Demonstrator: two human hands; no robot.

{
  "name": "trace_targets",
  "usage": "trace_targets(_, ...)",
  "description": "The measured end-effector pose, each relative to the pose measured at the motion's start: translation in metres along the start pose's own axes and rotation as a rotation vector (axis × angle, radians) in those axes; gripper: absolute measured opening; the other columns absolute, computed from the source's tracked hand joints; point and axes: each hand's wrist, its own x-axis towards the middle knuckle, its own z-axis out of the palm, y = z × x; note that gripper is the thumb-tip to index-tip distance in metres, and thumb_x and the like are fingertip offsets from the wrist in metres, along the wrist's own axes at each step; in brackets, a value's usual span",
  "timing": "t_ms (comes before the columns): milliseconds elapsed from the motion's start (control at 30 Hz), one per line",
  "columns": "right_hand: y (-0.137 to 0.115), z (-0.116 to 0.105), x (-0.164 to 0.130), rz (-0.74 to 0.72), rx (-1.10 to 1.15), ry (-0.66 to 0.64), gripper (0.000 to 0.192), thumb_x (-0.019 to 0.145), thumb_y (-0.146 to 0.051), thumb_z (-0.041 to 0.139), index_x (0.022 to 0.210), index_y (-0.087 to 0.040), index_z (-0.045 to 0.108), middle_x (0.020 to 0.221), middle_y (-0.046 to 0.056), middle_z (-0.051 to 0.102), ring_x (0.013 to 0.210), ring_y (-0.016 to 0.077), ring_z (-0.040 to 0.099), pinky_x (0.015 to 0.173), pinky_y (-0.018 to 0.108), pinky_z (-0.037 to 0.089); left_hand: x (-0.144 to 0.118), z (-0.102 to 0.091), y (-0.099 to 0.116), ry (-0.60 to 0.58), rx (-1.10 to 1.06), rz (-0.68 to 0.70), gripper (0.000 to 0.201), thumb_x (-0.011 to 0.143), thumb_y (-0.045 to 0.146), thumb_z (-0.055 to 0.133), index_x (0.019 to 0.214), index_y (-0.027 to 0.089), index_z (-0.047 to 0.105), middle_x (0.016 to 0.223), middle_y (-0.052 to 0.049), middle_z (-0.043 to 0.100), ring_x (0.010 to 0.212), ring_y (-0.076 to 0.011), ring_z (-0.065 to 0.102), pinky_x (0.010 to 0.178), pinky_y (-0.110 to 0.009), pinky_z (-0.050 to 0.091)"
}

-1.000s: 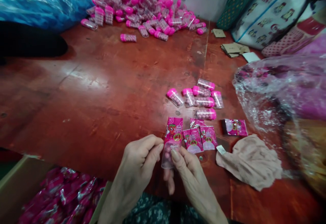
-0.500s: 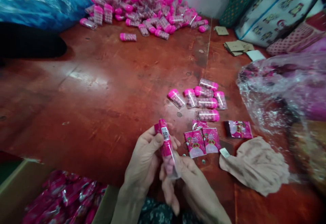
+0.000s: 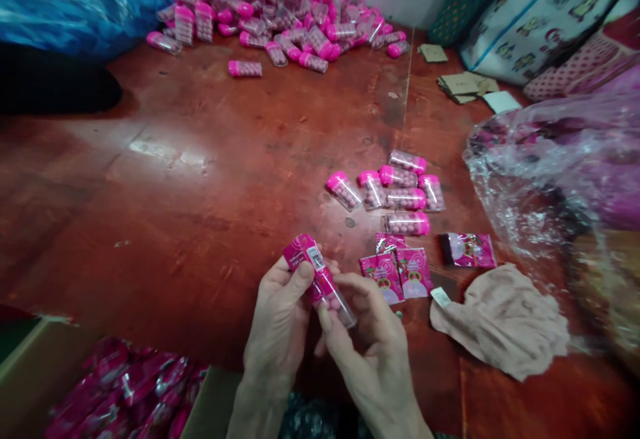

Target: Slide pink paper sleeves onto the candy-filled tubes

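Between my hands is a clear candy tube (image 3: 341, 307) holding small pink balls, tilted with its clear end toward the lower right. A printed pink label sleeve (image 3: 300, 246) with a barcode covers its upper part. My left hand (image 3: 279, 322) is closed on the sleeved end, thumb beside the barcode. My right hand (image 3: 377, 332) pinches the clear lower part between thumb and fingers. Just beyond lie several capped tubes (image 3: 405, 224) of pink balls. Flat pink label sleeves (image 3: 415, 272) lie to the right of my hands, with a stack of them (image 3: 470, 250) farther right.
A large heap of pink-capped tubes (image 3: 295, 26) lies against the wall. At lower left, a cardboard box (image 3: 45, 352) holds pink wrapped pieces. A crumpled beige cloth (image 3: 505, 326) and clear plastic wrap (image 3: 520, 192) are on the right. Blue plastic (image 3: 85, 6) fills the far left corner.
The tube has tipped, its upper end swinging left. My right hand has shifted its hold, its thumb now on the near side of the clear part. The view has moved slightly.
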Motion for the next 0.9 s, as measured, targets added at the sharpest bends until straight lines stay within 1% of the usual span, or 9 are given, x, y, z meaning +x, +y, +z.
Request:
trace_targets(100,0.002,-0.001,0.002,-0.009,-0.037,0.003,0.023,0.082,-0.019,0.056,0.104,-0.025,0.051,0.079,0.0,0.061,0.047,0.0095,0.056,0.046,0.023,0.047,0.0,-0.003,0.001,-0.009,-0.02,-0.044,0.018,0.072,0.027,0.068,0.084,0.015,0.063,0.073,-0.004,0.07,0.074,-0.0174,0.067,0.069,-0.028,0.054)
trace_targets(200,0.006,0.001,0.002,-0.029,-0.08,0.037,0.012,0.08,-0.021,0.059,0.091,-0.023,0.054,0.072,-0.002,0.059,0.046,0.0092,0.055,0.047,0.023,0.046,-0.002,-0.007,0.001,-0.015,-0.05,-0.038,0.022,0.069,0.028,0.071,0.086,0.016,0.064,0.07,-0.002,0.07,0.078,-0.0162,0.066,0.075,-0.027,0.052)
trace_targets(300,0.009,0.003,0.002,-0.106,-0.165,0.071,0.009,0.079,-0.02,0.06,0.084,-0.022,0.054,0.065,-0.003,0.057,0.049,0.0101,0.056,0.047,0.021,0.046,-0.002,-0.008,-0.002,-0.051,-0.088,-0.044,0.027,0.066,0.029,0.074,0.089,0.017,0.065,0.068,0.0,0.069,0.079,-0.0156,0.066,0.077,-0.025,0.052)
trace_targets(400,0.011,0.004,0.002,-0.248,-0.255,0.149,0.011,0.078,-0.016,0.06,0.087,-0.021,0.056,0.07,-0.001,0.061,0.059,0.0118,0.06,0.056,0.02,0.05,-0.001,-0.007,-0.008,-0.105,-0.134,-0.086,0.027,0.066,0.032,0.074,0.088,0.017,0.066,0.068,-0.001,0.068,0.079,-0.0185,0.066,0.074,-0.028,0.053)
trace_targets(467,0.013,0.003,0.002,-0.287,-0.281,0.157,0.014,0.081,-0.016,0.057,0.094,-0.02,0.056,0.077,0.001,0.064,0.066,0.0133,0.062,0.061,0.021,0.051,0.001,-0.007,-0.012,-0.108,-0.165,-0.085,0.023,0.07,0.033,0.071,0.086,0.017,0.066,0.069,-0.002,0.069,0.082,-0.02,0.066,0.073,-0.029,0.052)
trace_targets(567,0.016,0.003,0.001,-0.198,-0.301,0.055,0.019,0.088,-0.021,0.046,0.105,-0.02,0.054,0.075,0.002,0.063,0.057,0.0125,0.059,0.052,0.021,0.048,0.002,-0.009,-0.014,-0.075,-0.185,-0.047,0.019,0.079,0.034,0.061,0.085,0.016,0.066,0.071,-0.004,0.07,0.09,-0.0218,0.064,0.075,-0.03,0.051)
trace_targets(667,0.015,0.004,0.0,-0.144,-0.316,-0.007,0.022,0.091,-0.023,0.036,0.108,-0.019,0.051,0.064,-0.001,0.057,0.044,0.0113,0.051,0.042,0.021,0.042,0.002,-0.012,-0.012,-0.069,-0.169,-0.038,0.027,0.085,0.037,0.051,0.087,0.015,0.066,0.076,-0.007,0.071,0.1,-0.0236,0.061,0.081,-0.033,0.049)
trace_targets(767,0.013,0.004,-0.001,-0.116,-0.293,0.021,0.023,0.092,-0.029,0.035,0.104,-0.021,0.053,0.063,-0.001,0.057,0.046,0.0123,0.053,0.043,0.021,0.041,0.002,-0.013,-0.008,-0.093,-0.111,-0.01,0.027,0.084,0.036,0.052,0.092,0.014,0.066,0.08,-0.011,0.072,0.107,-0.0253,0.058,0.085,-0.035,0.048)
trace_targets(900,0.013,0.006,-0.003,-0.059,-0.29,0.141,0.028,0.092,-0.039,0.037,0.099,-0.021,0.058,0.066,0.002,0.062,0.052,0.0152,0.059,0.044,0.021,0.044,0.001,-0.007,-0.011,-0.077,-0.031,0.011,0.022,0.079,0.033,0.059,0.087,0.015,0.068,0.078,-0.011,0.072,0.108,-0.0274,0.057,0.079,-0.034,0.05)
